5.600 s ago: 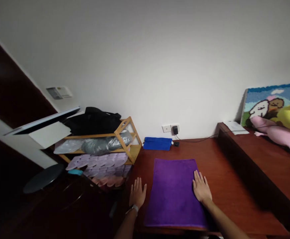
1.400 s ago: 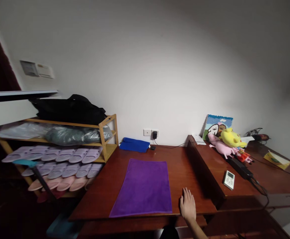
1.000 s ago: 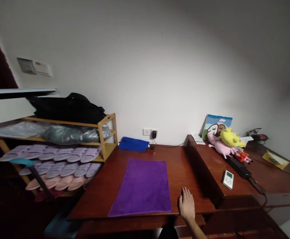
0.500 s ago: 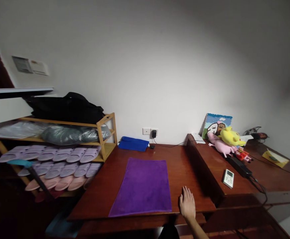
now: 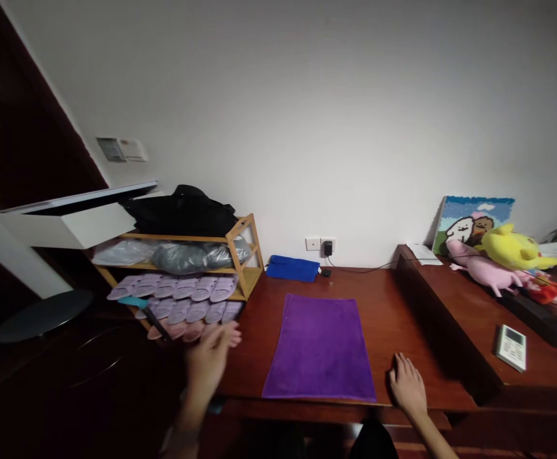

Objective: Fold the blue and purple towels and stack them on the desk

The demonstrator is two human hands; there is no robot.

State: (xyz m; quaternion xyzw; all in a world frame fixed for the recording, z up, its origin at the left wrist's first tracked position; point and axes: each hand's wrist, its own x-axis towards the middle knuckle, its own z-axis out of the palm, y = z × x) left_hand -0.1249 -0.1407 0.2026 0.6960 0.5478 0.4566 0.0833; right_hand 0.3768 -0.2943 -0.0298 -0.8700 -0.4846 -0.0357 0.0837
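Observation:
A purple cloth lies spread flat on the reddish-brown wooden desk. To its right, my right hand rests palm down on the desk near the front edge, fingers stretched out and holding nothing. My left hand hovers at the desk's left front corner, somewhat blurred. Its fingers are loosely extended, with nothing seen in them. A folded blue cloth lies at the back of the desk against the wall.
Left of the desk stands a wooden shoe rack with purple and pink slippers and a black bag. A charger sits in the wall socket. On the raised right surface are plush toys and a white remote.
My left hand has come into view at the lower left. The view has turned left, so the desk and cloths appear further right. My right hand stays flat beside the purple cloth.

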